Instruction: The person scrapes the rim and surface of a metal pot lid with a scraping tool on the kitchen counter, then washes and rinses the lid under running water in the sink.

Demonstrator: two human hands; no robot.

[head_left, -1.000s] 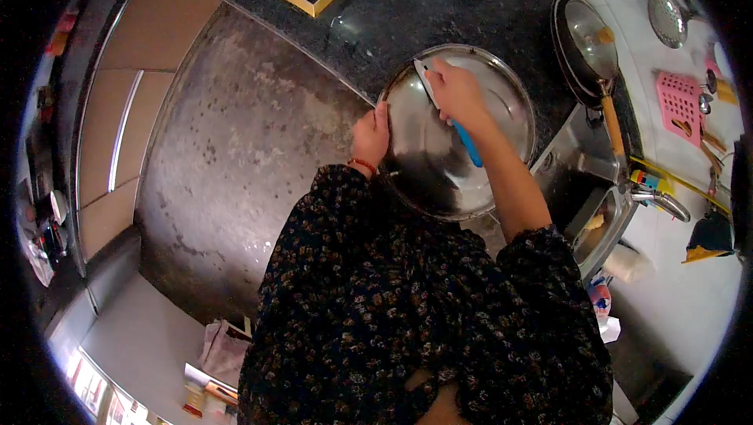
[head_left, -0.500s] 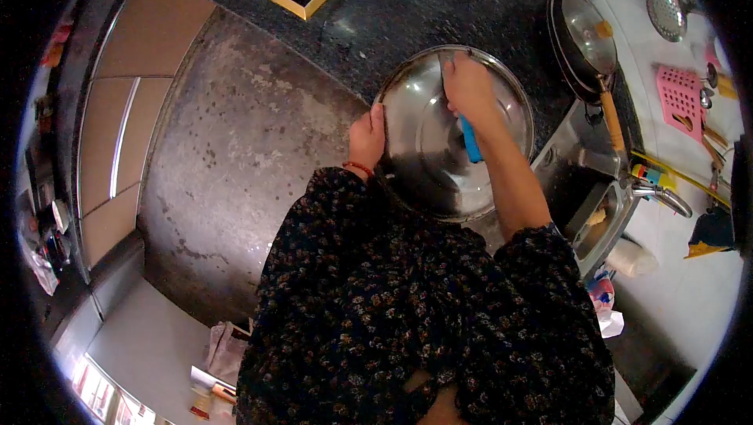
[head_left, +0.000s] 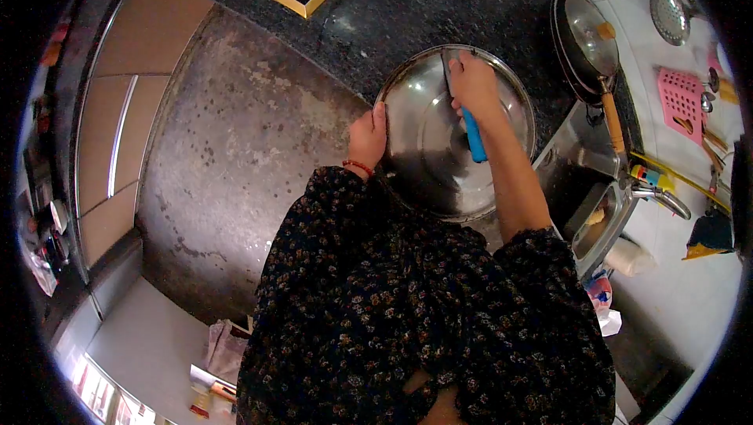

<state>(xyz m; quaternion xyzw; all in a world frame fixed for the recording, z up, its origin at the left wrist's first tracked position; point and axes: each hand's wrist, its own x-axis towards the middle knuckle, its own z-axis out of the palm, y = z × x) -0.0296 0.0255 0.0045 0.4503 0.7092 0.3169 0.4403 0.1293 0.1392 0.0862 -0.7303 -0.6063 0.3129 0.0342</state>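
Observation:
A large round metal lid or tray (head_left: 423,150) with a raised rim lies at the counter's front edge. My left hand (head_left: 367,136), with a red bead bracelet at the wrist, grips its left rim, thumb on top. My right hand (head_left: 474,86) is closed round a tool with a blue handle (head_left: 473,136) and a flat metal blade (head_left: 448,64), held over the far part of the round metal piece. The fingers hide part of the tool, and whether the blade touches the metal cannot be made out.
Beyond lies the dark stone counter (head_left: 392,13) with a gold-edged black hob (head_left: 306,9). At the right are a lidded pan (head_left: 584,40), a steel sink (head_left: 616,225) with a faucet (head_left: 663,197), and a pink rack (head_left: 681,103) on the wall.
My right hand has shifted right with the blue-handled tool, away from the far left rim. My left hand stays on the rim. The whole view has tilted slightly.

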